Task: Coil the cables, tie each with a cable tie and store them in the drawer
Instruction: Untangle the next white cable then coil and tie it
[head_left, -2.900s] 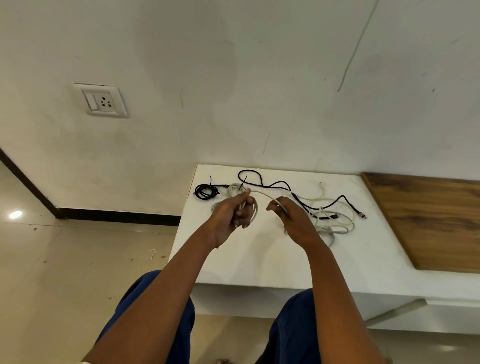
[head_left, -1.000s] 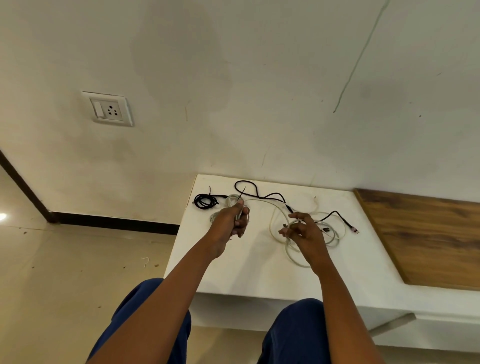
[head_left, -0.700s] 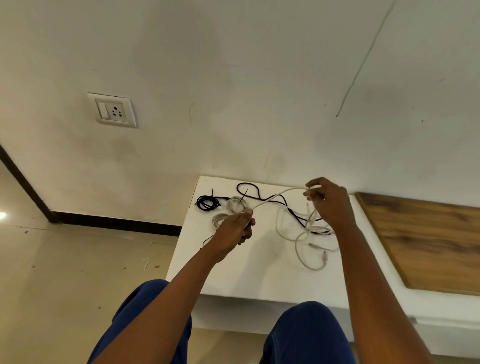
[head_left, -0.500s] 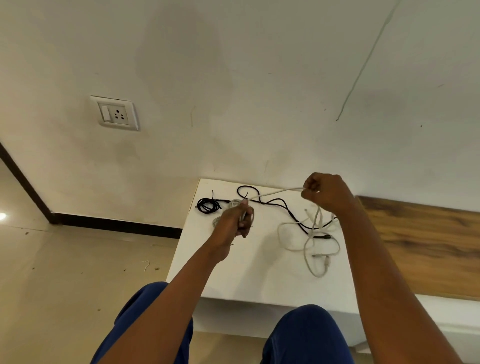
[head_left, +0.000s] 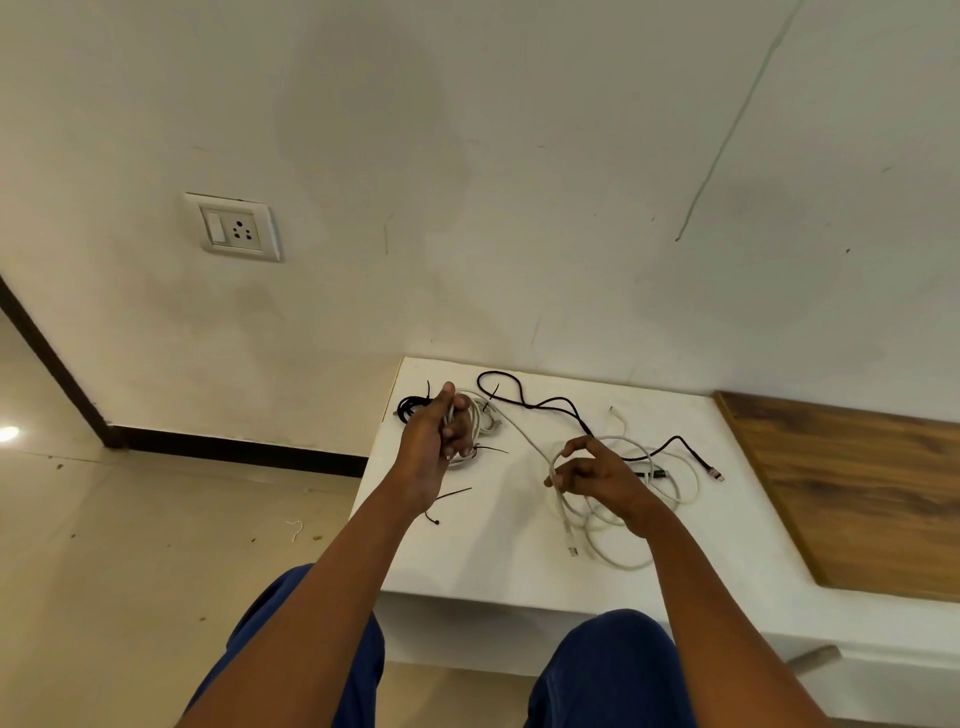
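- White cable (head_left: 524, 434): one long run on the white surface (head_left: 498, 551), part coiled, part loose.
- Left hand (head_left: 436, 434): fingers closed around the wound loops of the white cable, held just above the surface's far-left corner.
- Right hand (head_left: 597, 475): half open, thumb and fingers loosely pinching the same cable, right of the left hand; strand slack between the two.
- Loose white loops with plug end (head_left: 572, 545) lie on the surface under and right of the right hand.
- Black cables, count 2: one small bundle (head_left: 410, 405) at the far-left corner, partly behind the left hand; one uncoiled black cable (head_left: 550, 402) snaking right.
- Black cable ties (head_left: 449, 499), at least 2 loose near the left wrist.
- Wall socket (head_left: 235, 228): up-left of the surface.
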